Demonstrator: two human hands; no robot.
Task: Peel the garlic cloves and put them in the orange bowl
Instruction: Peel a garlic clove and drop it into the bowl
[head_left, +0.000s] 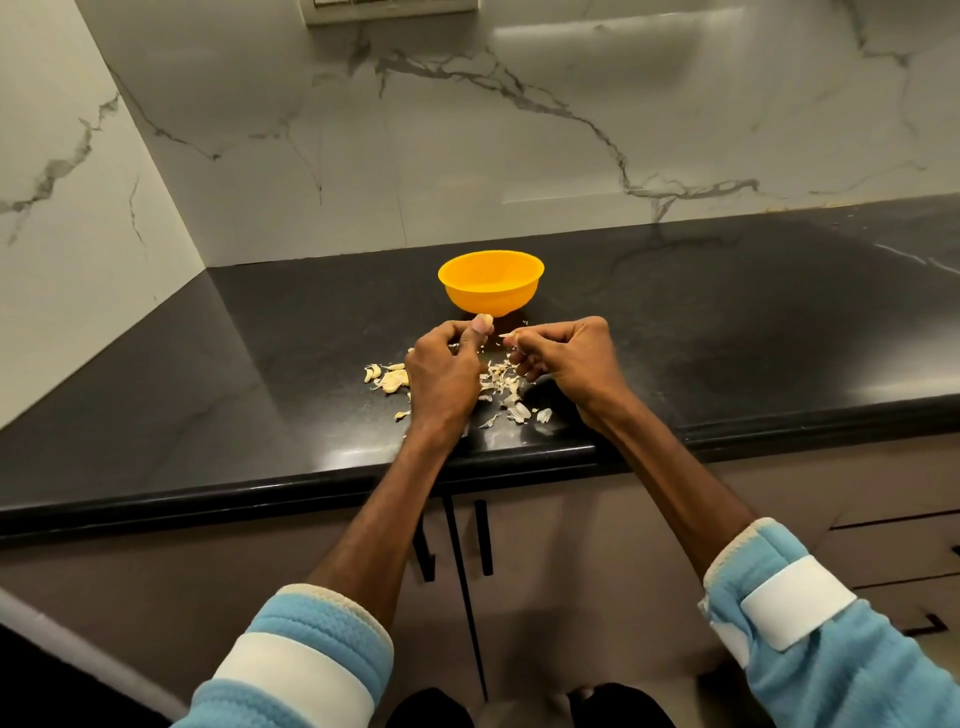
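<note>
The left hand (445, 366) is grasping a garlic clove (483, 319) in its grip, the clove showing above the thumb and curled fingers, just in front of the orange bowl (488, 300). The right hand (569, 358) is pinching a strip of skin (511, 338) in its grip, fingers curled, close to the left hand but apart from the clove. The orange bowl is standing upright on the black surface (727, 338), just beyond both hands; its near wall is hiding the bottom, so its contents cannot be told. Scraps of garlic and skin are lying on the surface in two groups: a left pile (388, 378) beside the left hand, and a right pile (511, 397) between and below the two hands, partly covered by them. Whole cloves and loose skins cannot be told apart with certainty in either pile. Both hands and forearms are blocking the part of the surface directly under them. A white marble wall (467, 156) with grey veins is rising behind the surface and turning along the left side. Below the front edge of the surface, cabinet doors with a black handle (485, 538) are showing between the forearms. The left sleeve (311, 649) and right sleeve (831, 654) are light blue, each carrying a white band.
</note>
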